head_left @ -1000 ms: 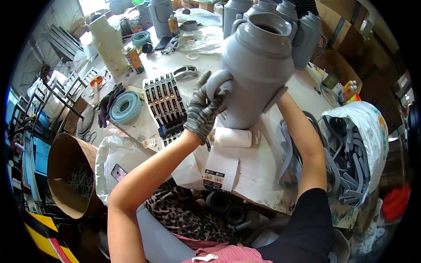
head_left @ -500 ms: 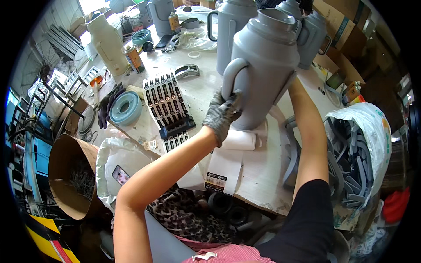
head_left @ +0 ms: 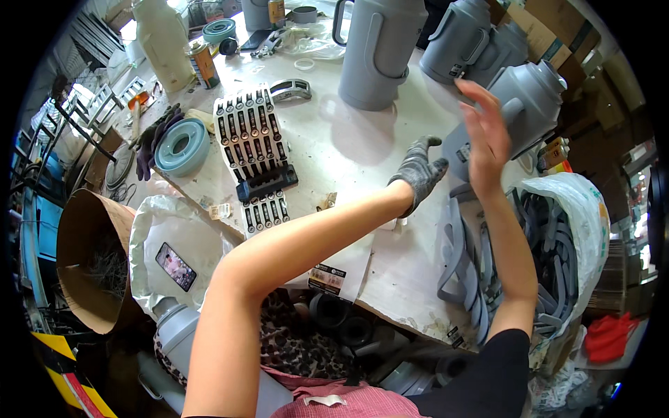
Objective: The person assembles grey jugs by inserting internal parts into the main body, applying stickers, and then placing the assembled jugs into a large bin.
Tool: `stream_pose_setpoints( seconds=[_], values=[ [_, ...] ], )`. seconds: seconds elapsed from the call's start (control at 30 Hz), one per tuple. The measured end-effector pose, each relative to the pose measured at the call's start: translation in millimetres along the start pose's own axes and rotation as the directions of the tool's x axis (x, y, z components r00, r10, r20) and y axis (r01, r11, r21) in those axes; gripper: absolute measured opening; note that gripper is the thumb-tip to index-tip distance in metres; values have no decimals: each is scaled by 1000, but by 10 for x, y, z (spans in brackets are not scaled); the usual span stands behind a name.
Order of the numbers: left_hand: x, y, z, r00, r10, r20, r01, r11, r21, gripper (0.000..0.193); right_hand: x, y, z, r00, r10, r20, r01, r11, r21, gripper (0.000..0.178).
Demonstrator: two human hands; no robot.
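Observation:
A grey jug-shaped flask [head_left: 533,101] with a side handle stands at the right of the table, partly hidden behind my right hand. My bare right hand [head_left: 486,143] is raised in front of it, fingers stretched out and holding nothing. In a grey glove, my left hand [head_left: 421,174] hovers just left of the flask's base, thumb and fingers apart and empty. Whether either hand still touches the flask, I cannot tell. Under my left forearm lies white paper with a dark printed label [head_left: 327,280], partly covered by the arm.
More grey flasks [head_left: 380,59] stand at the back. A sheet of dark badge-like strips [head_left: 254,150] lies left of centre, near a blue-green ring [head_left: 182,146]. Grey plastic straps [head_left: 456,258] and a white bag [head_left: 592,209] of similar parts crowd the right edge. A phone [head_left: 175,266] rests on white plastic at left.
The flask has gone from between my hands at mid-table to the right side of the table. Both hands have let go of it, and my view has shifted.

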State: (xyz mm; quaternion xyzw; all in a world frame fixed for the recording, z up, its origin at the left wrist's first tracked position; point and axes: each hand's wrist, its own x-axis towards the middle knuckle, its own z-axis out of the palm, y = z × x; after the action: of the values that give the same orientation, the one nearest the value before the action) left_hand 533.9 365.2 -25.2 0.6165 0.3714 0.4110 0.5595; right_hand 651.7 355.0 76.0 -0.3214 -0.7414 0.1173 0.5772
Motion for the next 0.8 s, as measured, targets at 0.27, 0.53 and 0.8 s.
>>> stream_pose_setpoints(
  seconds=[0.27,0.53,0.8],
  values=[
    [-1598,614,-1071,991,-16,136,-7,987,161,26,616,1989,1010,622,779,-79,-638,563,526,85],
    [-3712,696,-2097,874,101,-476,101,919,381,24,795,2473,1755,714,689,-129,-578,683,447,79],
    [-5502,-111,-3412,803,-16,-595,551,400,732,36,1714,3247,1319,531,774,345,-819,364,443,64]
  ],
)
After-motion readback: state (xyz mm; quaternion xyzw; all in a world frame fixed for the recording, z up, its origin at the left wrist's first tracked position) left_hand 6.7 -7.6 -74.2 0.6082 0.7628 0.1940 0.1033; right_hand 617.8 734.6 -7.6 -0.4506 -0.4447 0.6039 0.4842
